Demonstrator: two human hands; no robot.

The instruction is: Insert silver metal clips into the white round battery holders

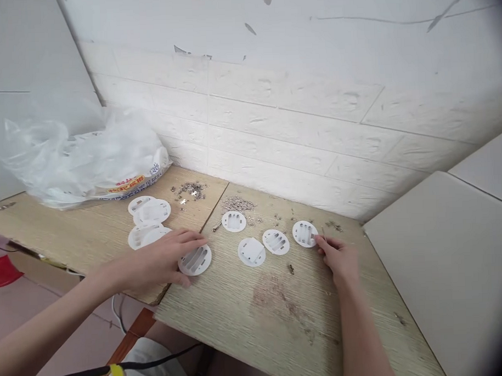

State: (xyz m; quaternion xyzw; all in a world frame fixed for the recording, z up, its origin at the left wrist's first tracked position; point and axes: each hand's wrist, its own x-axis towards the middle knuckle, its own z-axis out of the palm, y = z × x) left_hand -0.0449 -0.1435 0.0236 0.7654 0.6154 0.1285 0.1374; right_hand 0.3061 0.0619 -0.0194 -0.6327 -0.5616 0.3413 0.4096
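My left hand (167, 259) is around the left side of a round white plastic battery holder (196, 261), fingers along its upper edge and thumb at its lower edge. My right hand (339, 256) has thumb and finger closed at the right edge of another round battery holder (304, 232), whose slots face up with small metal pieces in them. A thin pale sliver (324, 232) shows by the right fingers; whether they hold it I cannot tell. Between the hands lie a holder with a flat white square (252, 251), a slotted holder (276, 242) and, farther back, another holder (234, 221).
Overlapping white discs (152, 212) lie left of my left hand. Heaps of small metal pieces (237, 204) and metal contacts (194, 191) sit near the wall. A plastic bag (89, 166) stands back left; a pale panel (451, 258) borders the right. The left board ends at a seam.
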